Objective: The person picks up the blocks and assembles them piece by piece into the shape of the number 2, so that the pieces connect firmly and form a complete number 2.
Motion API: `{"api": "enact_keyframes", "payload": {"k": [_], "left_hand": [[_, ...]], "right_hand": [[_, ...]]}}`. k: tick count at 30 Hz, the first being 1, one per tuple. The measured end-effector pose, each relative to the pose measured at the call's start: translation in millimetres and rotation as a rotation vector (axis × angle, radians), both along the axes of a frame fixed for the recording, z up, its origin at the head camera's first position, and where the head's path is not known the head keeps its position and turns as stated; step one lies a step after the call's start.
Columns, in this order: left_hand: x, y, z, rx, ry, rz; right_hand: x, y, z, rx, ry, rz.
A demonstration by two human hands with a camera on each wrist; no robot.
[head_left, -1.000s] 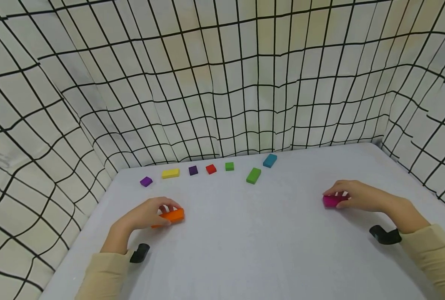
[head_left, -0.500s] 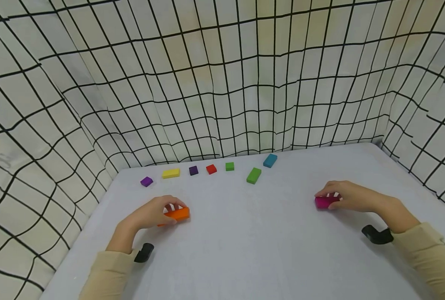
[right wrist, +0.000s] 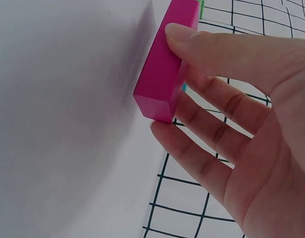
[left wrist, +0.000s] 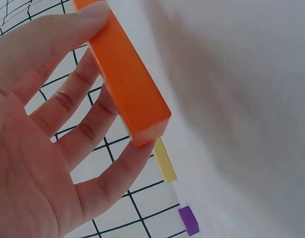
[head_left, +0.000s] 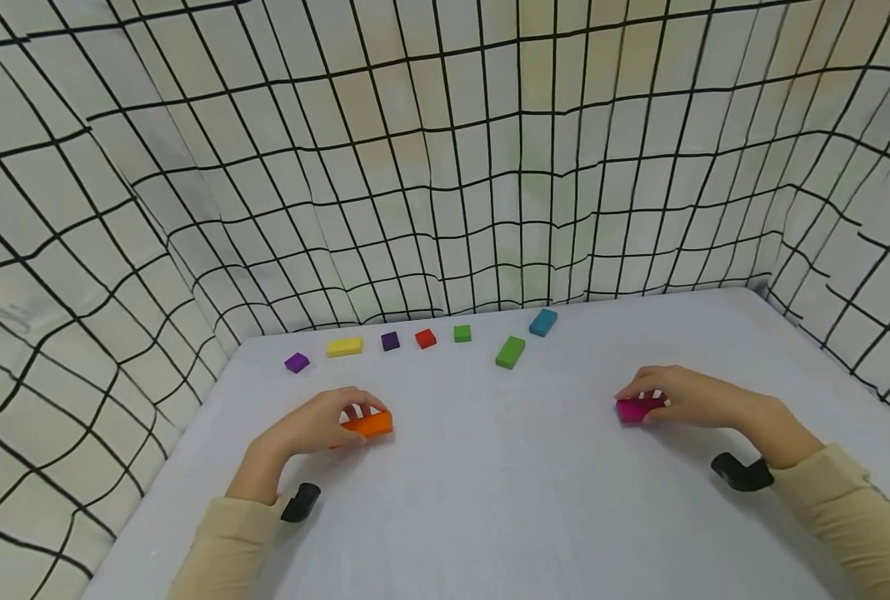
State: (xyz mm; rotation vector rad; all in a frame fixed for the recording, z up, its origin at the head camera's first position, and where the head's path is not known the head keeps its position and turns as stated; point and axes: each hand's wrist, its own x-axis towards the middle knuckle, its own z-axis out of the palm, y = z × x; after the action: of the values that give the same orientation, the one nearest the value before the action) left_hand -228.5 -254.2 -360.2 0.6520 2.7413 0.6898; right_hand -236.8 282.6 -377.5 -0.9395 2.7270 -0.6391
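An orange block (head_left: 372, 424), long and rectangular, is pinched between the thumb and fingers of my left hand (head_left: 325, 423) on the left side of the table. In the left wrist view the thumb presses one long face of the orange block (left wrist: 130, 82) and the fingers lie behind it. Over on the right, my right hand (head_left: 696, 397) grips a magenta block (head_left: 637, 410) the same way. The right wrist view shows the thumb on the front of the magenta block (right wrist: 165, 62), fingers on its far side. Both blocks are close over the white tabletop (head_left: 490, 492).
Along the back of the table lie small blocks: purple (head_left: 297, 362), yellow (head_left: 344, 347), dark purple (head_left: 390, 341), red (head_left: 426, 338), small green (head_left: 462, 333), long green (head_left: 510, 352) and blue (head_left: 543, 322). A black grid net (head_left: 430, 183) over white cloth walls the back and sides.
The left hand has moved right with the orange block, and the right hand has moved left with the magenta block, so the two are closer together. The back row of blocks stays put.
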Motion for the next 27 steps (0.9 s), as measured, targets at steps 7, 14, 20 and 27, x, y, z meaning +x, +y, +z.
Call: {"api": "enact_keyframes", "payload": {"k": [7, 14, 20, 27], "left_hand": [[-1.8, 10.1, 1.6, 0.011, 0.008, -0.021], [-2.4, 16.0, 1.6, 0.019, -0.008, -0.029], [-1.0, 21.7, -1.1, 0.029, -0.025, -0.055], [4.6, 29.9, -0.5, 0.028, -0.011, -0.091]], "right_hand": [[1.5, -6.4, -0.3, 0.002, -0.018, 0.011], [2.5, -12.5, 1.4, -0.002, -0.008, 0.026], [5.6, -19.4, 1.2, 0.002, 0.009, 0.042], [10.6, -27.5, 3.6, 0.016, 0.049, 0.068]]}}
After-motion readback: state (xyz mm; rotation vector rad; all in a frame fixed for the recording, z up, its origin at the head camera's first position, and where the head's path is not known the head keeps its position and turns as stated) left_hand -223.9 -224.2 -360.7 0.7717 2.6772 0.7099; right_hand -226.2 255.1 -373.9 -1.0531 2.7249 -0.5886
